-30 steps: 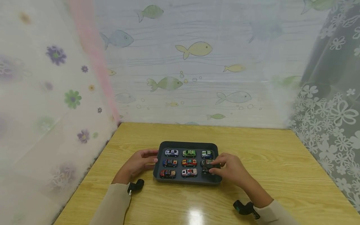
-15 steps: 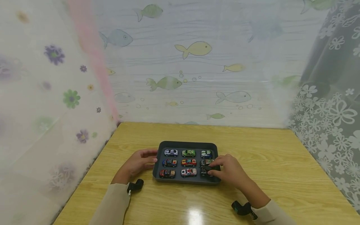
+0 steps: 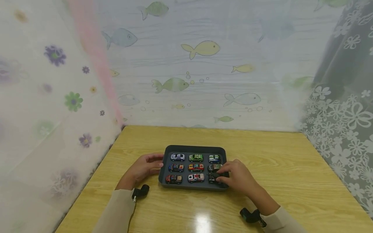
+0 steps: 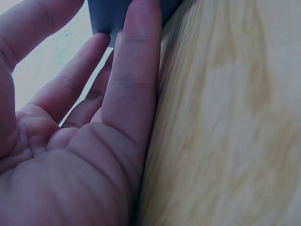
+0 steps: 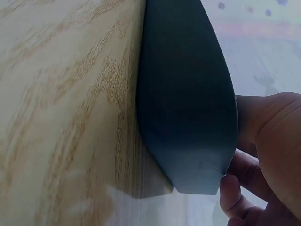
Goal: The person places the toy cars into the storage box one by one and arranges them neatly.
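Observation:
A dark grey rectangular tray (image 3: 195, 149) sits on the table, holding toy cars in three rows. My left hand (image 3: 145, 169) is at its left side, thumb by the rim; the left wrist view shows its extended fingers reaching the tray wall (image 4: 107, 19). Over the tray's near right corner, my right hand (image 3: 240, 176) pinches a black toy car (image 3: 212, 178) between thumb and fingers, partly hiding it. Just behind that is a dark patterned toy car (image 3: 213, 167). In the right wrist view the tray's outer wall (image 5: 188, 94) blocks the car from sight.
Beside the black car stands a white-and-red toy car (image 3: 196, 178), with a red-and-black one (image 3: 174, 179) farther left. The wooden table (image 3: 180, 210) reaches back to a fish-print curtain (image 3: 204, 81). Flowered sheets hang on the left (image 3: 73, 102) and right (image 3: 349, 129).
My right hand has shifted slightly left and the black car has settled into line with the near row. My left hand has stayed at the tray's side.

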Tool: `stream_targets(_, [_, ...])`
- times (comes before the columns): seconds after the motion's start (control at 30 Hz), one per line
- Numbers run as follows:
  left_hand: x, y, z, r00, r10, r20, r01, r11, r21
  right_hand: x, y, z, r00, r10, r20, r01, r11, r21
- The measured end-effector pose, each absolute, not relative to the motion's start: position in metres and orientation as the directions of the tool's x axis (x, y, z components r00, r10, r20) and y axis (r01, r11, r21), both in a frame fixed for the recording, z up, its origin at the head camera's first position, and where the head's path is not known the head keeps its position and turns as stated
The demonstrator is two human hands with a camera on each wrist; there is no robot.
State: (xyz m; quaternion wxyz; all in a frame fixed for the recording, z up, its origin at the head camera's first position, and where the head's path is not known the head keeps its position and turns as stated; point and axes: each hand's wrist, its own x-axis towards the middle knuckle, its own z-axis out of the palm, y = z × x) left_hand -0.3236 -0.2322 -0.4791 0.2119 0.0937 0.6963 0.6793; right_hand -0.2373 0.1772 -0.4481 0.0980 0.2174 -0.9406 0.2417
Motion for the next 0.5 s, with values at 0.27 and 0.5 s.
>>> stream_targets(0.27, [-0.3258, -0.2311, -0.4809, -0.886, 0.438, -0.152, -0.140, 0.061, 0.988, -0.2364, 0.1789, -0.4494, -0.897, -0.351, 0.269, -0.436, 0.801, -0.410])
stream_targets(0.5, [-0.3223, -0.2300, -0.4767, -0.897, 0.399, -0.187, -0.175, 0.068, 0.982, -0.2339, 0.1845, -0.4421, -0.908, -0.331, 0.257, -0.415, 0.793, -0.447])
